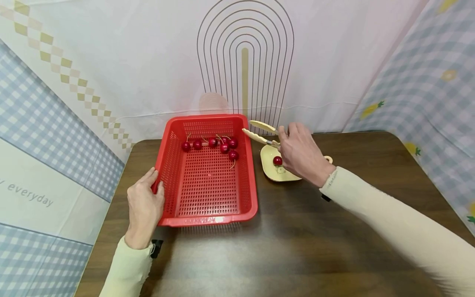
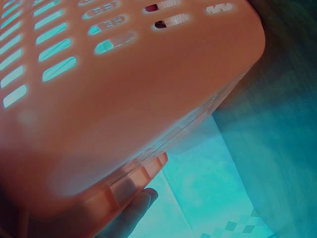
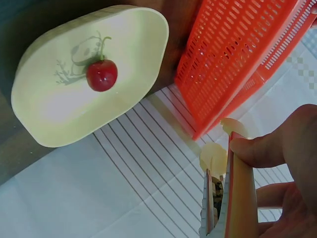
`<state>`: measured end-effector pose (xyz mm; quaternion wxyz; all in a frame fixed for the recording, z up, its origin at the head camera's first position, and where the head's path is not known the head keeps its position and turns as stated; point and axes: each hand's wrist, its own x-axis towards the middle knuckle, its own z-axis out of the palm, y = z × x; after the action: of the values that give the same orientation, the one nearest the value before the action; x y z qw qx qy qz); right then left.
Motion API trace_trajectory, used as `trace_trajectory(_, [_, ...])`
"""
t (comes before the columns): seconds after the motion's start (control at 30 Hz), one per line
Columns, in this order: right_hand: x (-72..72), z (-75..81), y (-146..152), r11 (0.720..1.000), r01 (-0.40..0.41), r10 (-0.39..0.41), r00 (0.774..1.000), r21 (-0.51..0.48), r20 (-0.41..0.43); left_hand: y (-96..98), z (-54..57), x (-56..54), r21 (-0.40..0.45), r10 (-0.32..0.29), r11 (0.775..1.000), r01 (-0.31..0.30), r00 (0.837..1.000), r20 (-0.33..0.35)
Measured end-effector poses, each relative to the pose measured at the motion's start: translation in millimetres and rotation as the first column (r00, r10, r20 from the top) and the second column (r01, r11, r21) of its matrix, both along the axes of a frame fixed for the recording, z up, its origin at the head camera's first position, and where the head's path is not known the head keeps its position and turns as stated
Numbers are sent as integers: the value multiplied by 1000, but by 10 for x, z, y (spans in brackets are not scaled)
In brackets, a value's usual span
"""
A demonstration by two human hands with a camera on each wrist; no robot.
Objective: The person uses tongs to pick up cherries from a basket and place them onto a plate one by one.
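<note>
My left hand (image 1: 145,202) grips the left rim of a red plastic basket (image 1: 208,220); in the left wrist view its fingertips (image 2: 146,198) show beside the basket's rim. Several dark red cherries (image 1: 224,147), some with stems, lie toward the far side of the basket. To the right of it, my right hand (image 1: 302,154) holds a pair of tongs (image 1: 256,136) with cream tips. Those tips are spread apart with nothing between them, near the basket's right rim. Below the tongs sits a pale yellow dish (image 3: 133,29) with one cherry (image 3: 102,75) in it.
Everything stands on a dark brown wooden table (image 1: 222,264). A patterned white cloth (image 1: 148,62) hangs close behind the basket and dish. Checked cloth (image 1: 426,95) borders the right side. A small ring handle (image 1: 328,159) shows past the right hand.
</note>
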<state>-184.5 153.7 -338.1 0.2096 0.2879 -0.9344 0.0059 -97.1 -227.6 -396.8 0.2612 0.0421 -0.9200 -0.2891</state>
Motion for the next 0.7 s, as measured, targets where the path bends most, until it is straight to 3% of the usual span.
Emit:
trace_trajectory(0.3, [-31,72,-131,999,-2,1,1000,51,9,-2,2,3,-1,5,1000,-5,1000,12])
trace_trajectory(0.7, [-101,108,-252,997,8,-15,995,77,94,-11,-9,-1,1,-5,1000,5,1000,5])
